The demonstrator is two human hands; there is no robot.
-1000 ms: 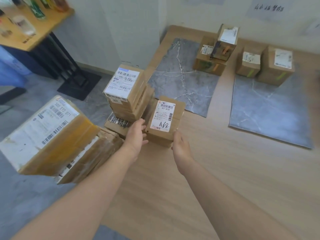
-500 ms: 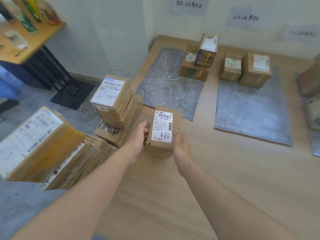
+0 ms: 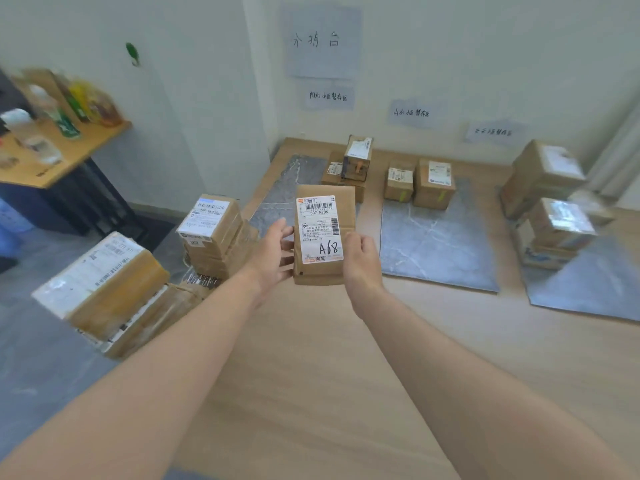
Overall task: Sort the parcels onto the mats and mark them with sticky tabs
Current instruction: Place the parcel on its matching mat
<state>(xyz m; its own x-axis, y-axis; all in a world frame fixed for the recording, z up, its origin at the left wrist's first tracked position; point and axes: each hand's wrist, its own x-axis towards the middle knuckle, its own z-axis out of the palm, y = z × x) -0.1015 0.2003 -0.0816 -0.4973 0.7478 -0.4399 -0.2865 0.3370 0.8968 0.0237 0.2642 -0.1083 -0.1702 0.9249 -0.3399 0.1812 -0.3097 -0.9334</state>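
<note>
The middle mat [image 3: 436, 251] is the reference; two boxes [image 3: 434, 183] already stand at its far edge. The held parcel [image 3: 346, 209] is in the air just left of that mat, its label [image 3: 318, 226] facing the camera. Check the label against the wall signs [image 3: 410, 113] above the mat before choosing a destination. The left hand [image 3: 272, 251] grips the parcel's left edge and the right hand [image 3: 362, 261] its right edge, fingers curled round the cardboard.
</note>
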